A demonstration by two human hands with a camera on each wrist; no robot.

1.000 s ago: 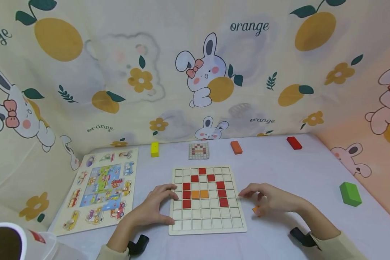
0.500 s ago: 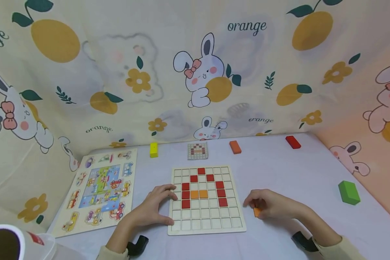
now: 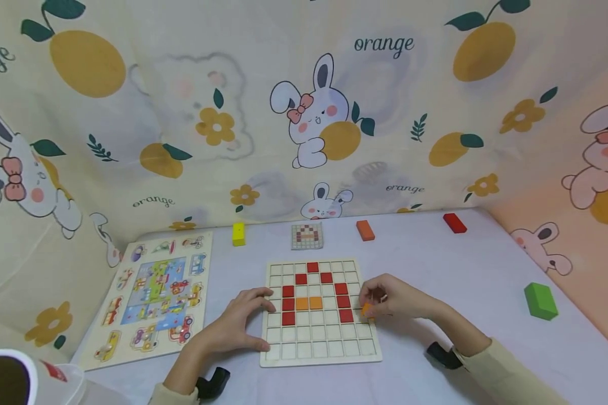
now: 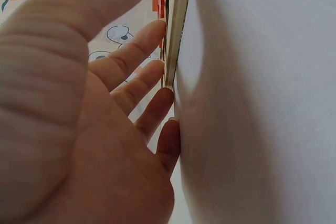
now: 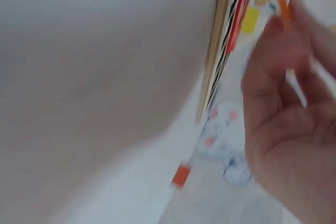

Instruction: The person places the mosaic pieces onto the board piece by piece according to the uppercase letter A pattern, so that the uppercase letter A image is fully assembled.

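Observation:
A cream grid board (image 3: 320, 351) lies flat in the middle of the table. Several red tiles (image 3: 289, 304) form an arch in its cells, and two orange tiles (image 3: 308, 304) sit side by side within that arch. My left hand (image 3: 237, 322) rests at the board's left edge, thumb and fingers spread along it; the left wrist view shows these fingers (image 4: 149, 109) fairly straight at the rim. With thumb and fingertips, my right hand (image 3: 402, 298) pinches a small orange tile (image 5: 284, 8) over the board's right edge.
Yellow (image 3: 238, 234), orange (image 3: 365, 230) and red (image 3: 454, 223) blocks stand along the back, beside a small pattern card (image 3: 306, 236). A green block (image 3: 540, 301) is far right. A vehicle puzzle (image 3: 157, 292) lies left, with a white container (image 3: 45, 377) at the near-left corner.
My right hand has picked the orange tile up from beside the board and carried it left to the board's right edge. My left hand has stayed at the left edge.

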